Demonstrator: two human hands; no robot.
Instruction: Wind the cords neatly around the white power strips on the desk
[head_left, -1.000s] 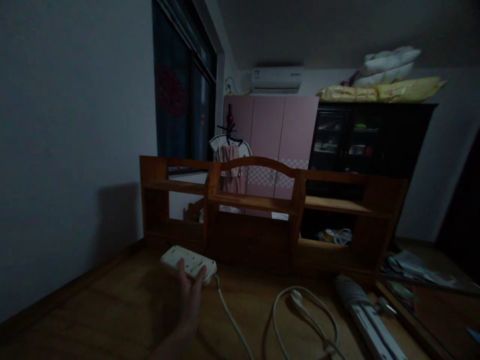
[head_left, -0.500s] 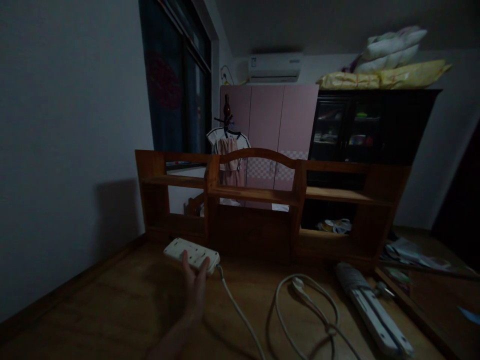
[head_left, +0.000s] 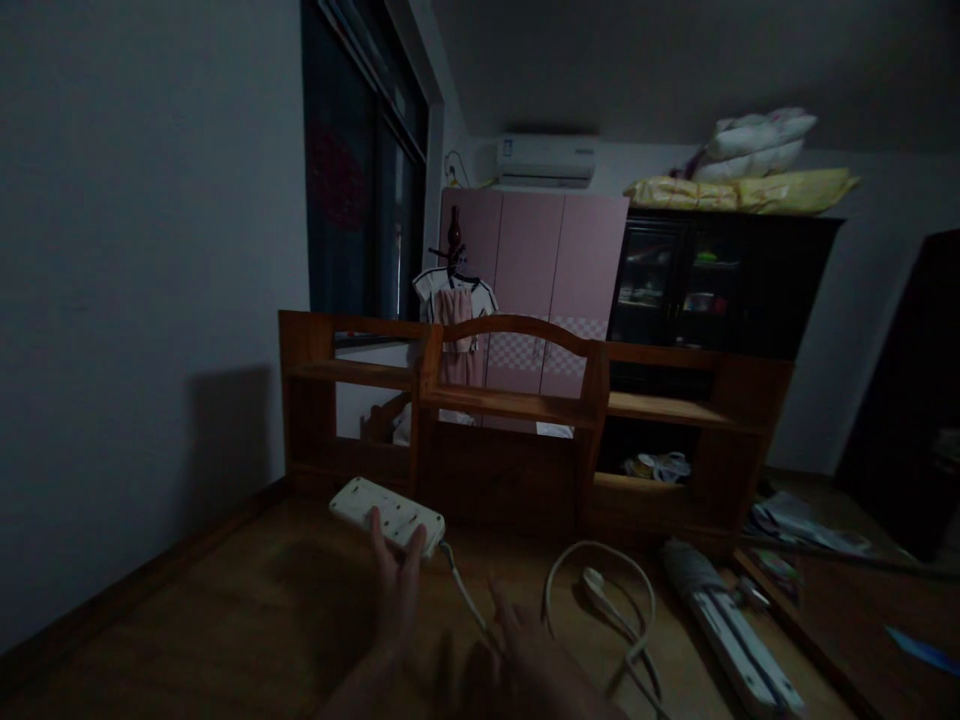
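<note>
In the head view my left hand (head_left: 397,585) grips a white power strip (head_left: 386,512) by its near side. The strip is held tilted above the wooden desktop, and its sockets face up. A pale cord (head_left: 463,590) runs from its right end down toward my right hand (head_left: 525,645). My right hand is low in the middle, dim and slightly blurred, with fingers stretched apart beside the cord; whether they touch it is unclear. Farther right, the cord lies in a loose loop, with its white plug (head_left: 594,582) resting inside the loop.
A wooden shelf unit (head_left: 510,402) stands along the desk's back edge. On the right of the desktop lies a long white object with a grey wrapped end (head_left: 724,620), beside a small shiny item (head_left: 750,592). The wall (head_left: 150,300) borders the left side.
My right hand has come into view from below, beside the cord. My left hand still holds the power strip in nearly the same place. The view has tilted slightly upward.
</note>
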